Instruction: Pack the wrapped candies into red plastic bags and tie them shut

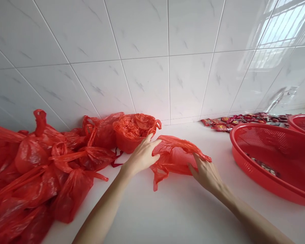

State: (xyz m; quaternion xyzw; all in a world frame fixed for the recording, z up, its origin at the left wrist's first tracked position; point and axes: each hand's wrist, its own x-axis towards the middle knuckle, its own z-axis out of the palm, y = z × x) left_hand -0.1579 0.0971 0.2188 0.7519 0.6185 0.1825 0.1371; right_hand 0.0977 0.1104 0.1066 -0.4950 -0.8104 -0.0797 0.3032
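A thin red plastic bag [176,154] lies loosely spread on the white counter between my two hands, its mouth partly gaping and a handle strap trailing towards me. My left hand [143,154] is at the bag's left edge, fingers stretched out and thumb apart, the thumb touching the film. On the other side, my right hand [205,171] has the bag's right edge between fingers and thumb, and a fold of film lies over the fingers. Just behind my left hand stands a red tub [128,144] stuffed with crumpled red bags.
Several knotted, filled red bags [48,169] are heaped at the left. A large red perforated basket [244,173] with small packets [266,167] inside stands at the right, another basket [303,123] behind it. Small red packets [234,120] lie scattered along the tiled wall [144,81].
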